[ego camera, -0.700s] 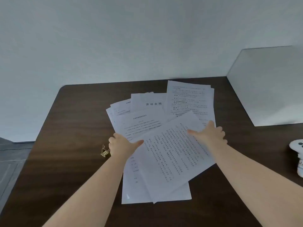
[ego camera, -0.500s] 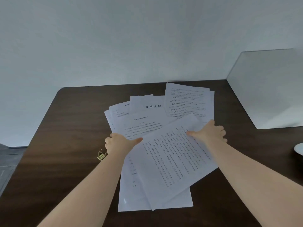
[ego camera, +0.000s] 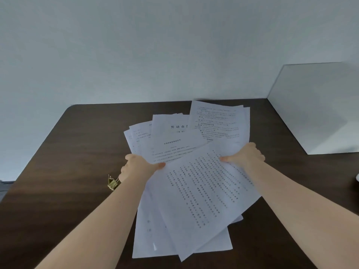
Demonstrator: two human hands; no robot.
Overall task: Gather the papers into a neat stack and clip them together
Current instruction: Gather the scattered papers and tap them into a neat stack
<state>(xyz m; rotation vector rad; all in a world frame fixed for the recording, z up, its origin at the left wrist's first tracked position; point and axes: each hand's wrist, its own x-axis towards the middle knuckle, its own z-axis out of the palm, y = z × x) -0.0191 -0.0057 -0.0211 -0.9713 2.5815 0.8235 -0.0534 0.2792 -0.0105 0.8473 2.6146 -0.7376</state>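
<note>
On the table (ego camera: pixel 58 171), papers (ego camera: pixel 198 191) pinched between left hand (ego camera: pixel 138 167) and right hand (ego camera: pixel 244 156).

- A dark wooden desk (ego camera: pixel 58 171) stood against a pale wall (ego camera: pixel 136 45).
- A white panel (ego camera: pixel 318 105) leaned upright at its far right corner.
- A white object (ego camera: pixel 357 177) showed at the right edge, cut off.

papers (ego camera: pixel 196 191): matt white paper | table (ego camera: pixel 68 152): dark wood | clip (ego camera: pixel 112 183): brassy metal

Two bare forearms, no sleeves in view. Left hand (ego camera: pixel 137 167) and right hand (ego camera: pixel 245 157) bare too: no gloves, rings, watch or wristbands visible.
</note>
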